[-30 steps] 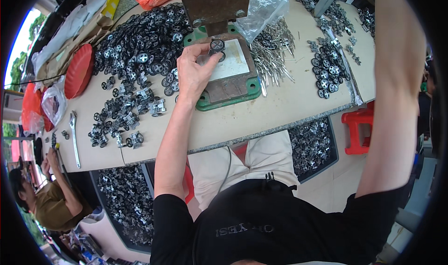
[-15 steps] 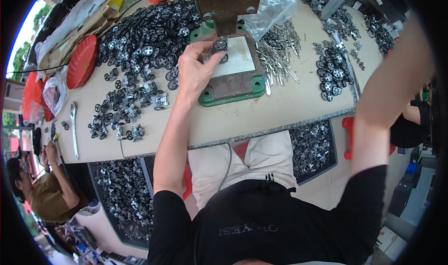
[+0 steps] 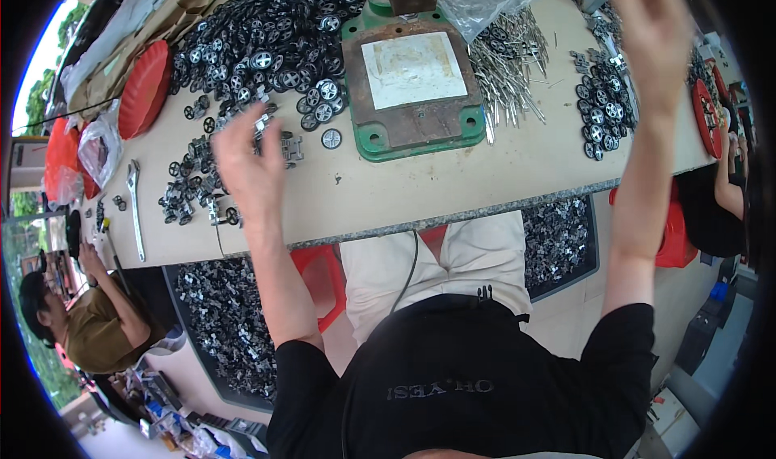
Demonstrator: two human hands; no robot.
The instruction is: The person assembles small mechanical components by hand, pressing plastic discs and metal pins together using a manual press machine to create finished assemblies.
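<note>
Left hand (image 3: 246,164) above wheel pile (image 3: 267,46)

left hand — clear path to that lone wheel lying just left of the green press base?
Probably yes. The left hand hovers open over the table, close to the lone wheel, with only bare tabletop in between; nothing blocks it.

We see our left hand (image 3: 246,164) raised open over a loose scatter of small black wheel-and-axle assemblies (image 3: 202,180), fingers spread and holding nothing. At two o'clock from it one small black wheel (image 3: 331,139) with a pale hub lies flat and alone on the tabletop, just beside the press base. From twelve o'clock round to one, a dense heap of similar black wheels (image 3: 267,30) spreads toward the far edge.
</note>
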